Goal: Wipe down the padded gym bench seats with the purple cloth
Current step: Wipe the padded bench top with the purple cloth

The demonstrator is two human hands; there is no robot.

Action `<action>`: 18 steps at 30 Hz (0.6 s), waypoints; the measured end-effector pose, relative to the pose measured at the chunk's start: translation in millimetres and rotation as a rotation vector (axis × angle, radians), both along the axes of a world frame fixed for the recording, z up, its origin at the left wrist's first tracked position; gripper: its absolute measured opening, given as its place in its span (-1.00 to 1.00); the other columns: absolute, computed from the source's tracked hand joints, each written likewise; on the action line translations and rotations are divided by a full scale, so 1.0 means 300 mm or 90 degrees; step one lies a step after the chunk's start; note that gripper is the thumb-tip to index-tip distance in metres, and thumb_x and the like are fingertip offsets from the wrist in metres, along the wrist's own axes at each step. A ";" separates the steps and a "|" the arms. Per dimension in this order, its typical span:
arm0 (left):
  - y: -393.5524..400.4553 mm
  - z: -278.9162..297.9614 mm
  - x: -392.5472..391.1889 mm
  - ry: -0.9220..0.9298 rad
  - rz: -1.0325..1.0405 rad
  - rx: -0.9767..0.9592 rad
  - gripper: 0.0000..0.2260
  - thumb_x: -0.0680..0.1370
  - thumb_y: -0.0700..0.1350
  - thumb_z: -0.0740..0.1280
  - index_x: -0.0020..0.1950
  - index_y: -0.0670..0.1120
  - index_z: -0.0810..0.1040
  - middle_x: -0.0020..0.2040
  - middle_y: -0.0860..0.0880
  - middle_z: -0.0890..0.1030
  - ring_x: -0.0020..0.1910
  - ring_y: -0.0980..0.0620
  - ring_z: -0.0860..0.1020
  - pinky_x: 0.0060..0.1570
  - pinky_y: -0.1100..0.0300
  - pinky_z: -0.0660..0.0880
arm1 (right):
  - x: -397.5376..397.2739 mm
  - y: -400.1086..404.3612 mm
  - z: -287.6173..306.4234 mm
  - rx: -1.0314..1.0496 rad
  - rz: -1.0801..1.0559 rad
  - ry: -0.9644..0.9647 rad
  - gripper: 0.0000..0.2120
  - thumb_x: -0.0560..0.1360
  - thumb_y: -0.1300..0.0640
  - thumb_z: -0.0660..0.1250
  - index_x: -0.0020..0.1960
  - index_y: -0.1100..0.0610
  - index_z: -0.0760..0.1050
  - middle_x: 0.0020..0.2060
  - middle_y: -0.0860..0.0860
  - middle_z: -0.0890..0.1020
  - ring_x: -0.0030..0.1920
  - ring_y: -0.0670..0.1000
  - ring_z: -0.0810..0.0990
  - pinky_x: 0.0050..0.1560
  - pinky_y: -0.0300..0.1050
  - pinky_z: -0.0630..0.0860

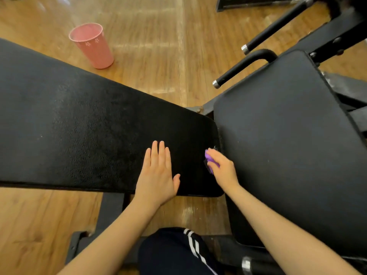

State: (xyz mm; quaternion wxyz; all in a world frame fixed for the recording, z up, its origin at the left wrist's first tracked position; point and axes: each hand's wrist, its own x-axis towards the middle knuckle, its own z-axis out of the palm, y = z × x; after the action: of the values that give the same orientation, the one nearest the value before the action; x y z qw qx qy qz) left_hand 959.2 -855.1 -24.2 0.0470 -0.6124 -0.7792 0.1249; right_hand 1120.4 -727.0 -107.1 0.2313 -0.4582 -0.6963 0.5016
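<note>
Head view shows the right hand closed around the bunched purple cloth at the long pad's 4 o'clock corner, right beside the gap to the seat pad, while the left hand lies open and flat on the long pad at its 9 o'clock. Wadded so small, the cloth could snag in that gap or slip down it. It could also miss strips of padding; the pink cup on the floor at 11 o'clock looks safely distant.

Floor: wood-grain planks, warm brown, glossy, with pale streaks of reflected light running along a central seam. A pink cup, patterned with small white flowers, stands upright on the floor at upper left. Black metal tubes with chrome end caps occupy the upper right.
</note>
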 end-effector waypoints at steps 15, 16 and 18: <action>0.007 0.007 -0.001 0.004 0.005 -0.011 -0.30 0.57 0.19 -0.06 0.53 -0.30 0.05 0.53 -0.32 0.06 0.52 -0.30 0.00 0.47 -0.15 -0.04 | -0.247 0.356 0.075 -0.048 0.001 0.000 -0.63 0.57 0.33 0.20 0.37 0.21 0.39 0.17 0.00 0.54 0.10 -0.11 0.50 -0.20 -0.60 0.38; 0.005 0.009 -0.002 0.004 0.007 -0.007 -0.30 0.56 0.19 -0.09 0.52 -0.30 0.07 0.53 -0.32 0.08 0.52 -0.31 0.01 0.47 -0.15 -0.03 | -0.236 0.364 0.064 -0.049 0.006 -0.012 -0.62 0.57 0.33 0.20 0.37 0.20 0.39 0.18 -0.01 0.53 0.12 -0.11 0.49 -0.18 -0.57 0.40; 0.002 0.014 0.000 0.000 0.010 0.000 -0.29 0.54 0.18 -0.14 0.52 -0.30 0.10 0.52 -0.32 0.10 0.52 -0.30 0.03 0.47 -0.15 -0.01 | -0.209 0.384 0.042 -0.050 -0.006 -0.044 -0.62 0.57 0.33 0.20 0.37 0.17 0.40 0.21 0.00 0.54 0.09 -0.11 0.50 -0.13 -0.49 0.42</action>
State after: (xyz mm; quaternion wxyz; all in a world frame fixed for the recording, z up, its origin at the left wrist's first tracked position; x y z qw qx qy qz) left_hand 959.1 -854.5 -19.9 0.0465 -0.6064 -0.7838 0.1253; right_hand 1057.7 -611.8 -94.4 0.1914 -0.4876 -0.6815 0.5110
